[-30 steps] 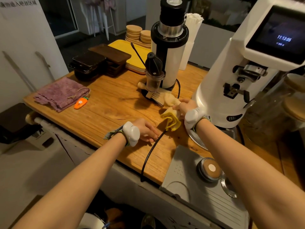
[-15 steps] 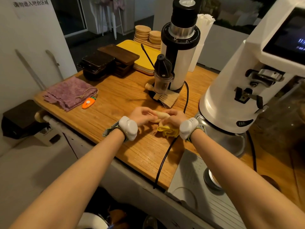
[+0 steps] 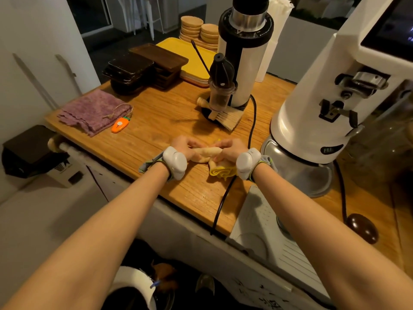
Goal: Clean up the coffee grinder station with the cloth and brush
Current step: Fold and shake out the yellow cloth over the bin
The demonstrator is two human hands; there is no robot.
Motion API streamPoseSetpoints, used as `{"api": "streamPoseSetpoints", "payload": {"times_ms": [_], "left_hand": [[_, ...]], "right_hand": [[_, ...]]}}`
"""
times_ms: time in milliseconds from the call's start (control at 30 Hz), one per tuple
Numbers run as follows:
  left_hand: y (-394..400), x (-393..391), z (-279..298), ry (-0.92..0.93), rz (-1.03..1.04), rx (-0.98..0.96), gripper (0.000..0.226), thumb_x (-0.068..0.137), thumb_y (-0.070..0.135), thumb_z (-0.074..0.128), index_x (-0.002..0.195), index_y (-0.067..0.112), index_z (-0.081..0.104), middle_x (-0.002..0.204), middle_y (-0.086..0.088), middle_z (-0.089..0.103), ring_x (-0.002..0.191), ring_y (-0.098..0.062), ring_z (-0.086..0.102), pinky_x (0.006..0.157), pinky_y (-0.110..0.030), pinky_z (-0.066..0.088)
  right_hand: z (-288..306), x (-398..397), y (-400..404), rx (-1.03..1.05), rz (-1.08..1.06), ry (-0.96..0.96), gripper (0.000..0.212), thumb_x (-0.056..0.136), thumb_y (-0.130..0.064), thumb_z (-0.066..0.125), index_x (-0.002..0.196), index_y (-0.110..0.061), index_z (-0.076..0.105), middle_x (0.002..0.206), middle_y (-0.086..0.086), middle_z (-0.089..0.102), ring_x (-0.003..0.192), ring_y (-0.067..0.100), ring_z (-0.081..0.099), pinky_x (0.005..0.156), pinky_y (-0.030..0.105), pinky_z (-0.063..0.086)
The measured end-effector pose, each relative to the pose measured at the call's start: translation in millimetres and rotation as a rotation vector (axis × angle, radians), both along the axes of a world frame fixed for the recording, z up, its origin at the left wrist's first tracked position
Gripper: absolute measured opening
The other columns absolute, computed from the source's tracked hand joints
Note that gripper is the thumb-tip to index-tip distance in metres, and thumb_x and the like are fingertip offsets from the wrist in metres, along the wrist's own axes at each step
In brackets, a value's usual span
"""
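Dim room light falls on a wooden worktop (image 3: 138,139) crowded with coffee gear. Near its middle, both hands meet over a yellow cloth (image 3: 220,170): the left hand (image 3: 185,147) and the right hand (image 3: 228,148) each curl their fingers round a rolled, pale part of it and hold it between them, while its loose yellow folds hang below the right wrist onto the wood. Both wrists wear white bands. Just beyond the hands, a brush (image 3: 223,114) with pale bristles and a wooden handle lies at the foot of a black-and-white grinder (image 3: 243,52), beside a clear cup set under its spout. A black cable (image 3: 251,121) runs from that grinder toward the near edge, passing under the cloth. On the right stands a large white grinder (image 3: 321,104) on a metal base. At the far left lie a purple cloth (image 3: 93,111) and an orange carrot-shaped clip (image 3: 120,124) touching its edge. Dark trays (image 3: 143,66), a yellow tray (image 3: 190,57) and stacked wooden coasters (image 3: 199,30) sit at the far side.
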State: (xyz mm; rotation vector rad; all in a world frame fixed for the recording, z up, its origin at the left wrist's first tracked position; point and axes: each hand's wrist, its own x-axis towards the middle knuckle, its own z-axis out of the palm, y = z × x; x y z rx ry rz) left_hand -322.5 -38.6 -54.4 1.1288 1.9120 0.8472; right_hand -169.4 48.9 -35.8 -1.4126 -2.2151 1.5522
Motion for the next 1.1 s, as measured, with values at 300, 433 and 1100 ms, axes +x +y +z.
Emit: {"api": "streamPoseSetpoints", "payload": {"times_ms": [300, 433, 1100], "left_hand": [[-42, -2, 2, -0.032, -0.017, -0.043, 0.038, 0.069, 0.002, 0.075, 0.103, 0.019, 0.074, 0.089, 0.010, 0.065, 0.078, -0.005, 0.058, 0.062, -0.015, 0.046], [-60, 2, 0, -0.026, 0.010, -0.038, 0.036, 0.069, -0.001, 0.073, 0.101, 0.015, 0.074, 0.094, 0.003, 0.066, 0.086, -0.012, 0.059, 0.072, -0.024, 0.046], [-120, 27, 26, 0.125, -0.089, -0.207, 0.037, 0.076, -0.004, 0.066, 0.112, 0.005, 0.069, 0.121, -0.012, 0.062, 0.114, -0.028, 0.055, 0.082, -0.032, 0.045]], "right_hand": [[-1, 3, -37, -0.017, 0.015, -0.014, 0.030, 0.072, 0.003, 0.071, 0.097, -0.013, 0.074, 0.068, -0.010, 0.065, 0.062, 0.001, 0.058, 0.043, 0.009, 0.046], [-3, 5, -57, -0.031, -0.001, -0.013, 0.026, 0.071, 0.004, 0.071, 0.086, -0.017, 0.074, 0.062, -0.010, 0.064, 0.050, -0.002, 0.058, 0.037, 0.006, 0.042], [-7, 23, -127, -0.063, 0.012, -0.045, 0.032, 0.066, -0.005, 0.075, 0.096, -0.016, 0.072, 0.087, 0.000, 0.065, 0.082, 0.013, 0.057, 0.069, 0.026, 0.049]]}}
